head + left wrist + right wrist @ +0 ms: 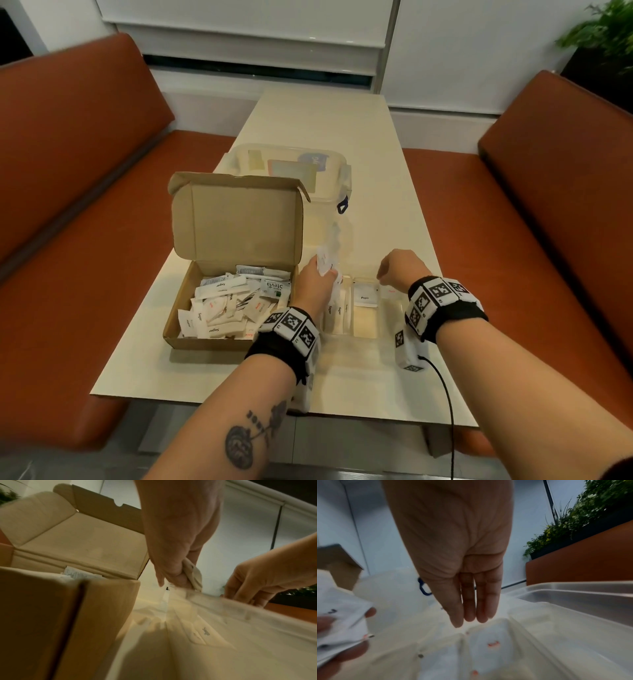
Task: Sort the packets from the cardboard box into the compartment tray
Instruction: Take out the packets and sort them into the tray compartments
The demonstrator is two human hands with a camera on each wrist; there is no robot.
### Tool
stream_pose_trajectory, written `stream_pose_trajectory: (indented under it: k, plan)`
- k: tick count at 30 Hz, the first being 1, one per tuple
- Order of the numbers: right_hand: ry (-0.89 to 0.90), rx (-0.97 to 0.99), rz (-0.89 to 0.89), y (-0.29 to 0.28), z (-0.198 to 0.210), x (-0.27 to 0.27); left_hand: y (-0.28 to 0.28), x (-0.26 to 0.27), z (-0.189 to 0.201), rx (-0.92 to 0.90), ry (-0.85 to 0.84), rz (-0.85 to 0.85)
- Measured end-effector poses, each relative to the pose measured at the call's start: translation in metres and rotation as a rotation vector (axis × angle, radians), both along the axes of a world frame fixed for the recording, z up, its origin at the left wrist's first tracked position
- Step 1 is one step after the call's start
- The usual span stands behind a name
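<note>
An open cardboard box (pixel 236 222) on the left holds several white packets (pixel 233 301). Right of it lies the clear compartment tray (pixel 366 334), with sugar sticks (pixel 337 310) in one slot and a pepper packet (pixel 365 296) in another. My left hand (pixel 315 281) grips a few white packets (pixel 325 262) above the tray's left end; the grip (pixel 178 574) on the packets (pixel 193 573) also shows in the left wrist view. My right hand (pixel 397 267) hangs over a right compartment. Its straight fingers (pixel 471 615) hold nothing, just above a red-printed packet (pixel 493 644).
A clear lidded storage container (pixel 291 171) with a blue latch (pixel 342 207) stands behind the box and tray. Orange benches (pixel 85 137) flank the cream table (pixel 342 130). A black cable (pixel 445 394) hangs from my right wrist over the near table edge.
</note>
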State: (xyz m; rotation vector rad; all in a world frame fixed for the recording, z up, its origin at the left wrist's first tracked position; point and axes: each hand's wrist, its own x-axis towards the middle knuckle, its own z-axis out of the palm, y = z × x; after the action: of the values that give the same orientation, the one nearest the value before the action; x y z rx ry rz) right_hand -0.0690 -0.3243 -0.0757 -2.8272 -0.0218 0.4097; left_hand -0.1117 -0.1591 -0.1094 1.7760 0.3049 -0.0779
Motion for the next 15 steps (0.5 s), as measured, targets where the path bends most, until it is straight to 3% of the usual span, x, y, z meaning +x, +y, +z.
stream_pose_trajectory:
  k: [4,9,12,15]
  plan:
    - [-0.171,0.259,0.010,0.014,0.015,-0.001,0.000,-0.001,0.010,-0.335,-0.021,0.100]
    - [-0.172,0.654,-0.038,0.031,0.028,-0.014,-0.003,0.001,0.022,-0.708,0.040,0.037]
    - [-0.173,0.720,-0.085,0.033,0.026,-0.018,0.001,0.000,0.025,-0.790,0.067,-0.041]
    - [-0.184,0.710,-0.094,0.035,0.024,-0.019,0.006,0.000,0.027,-0.750,0.076,-0.172]
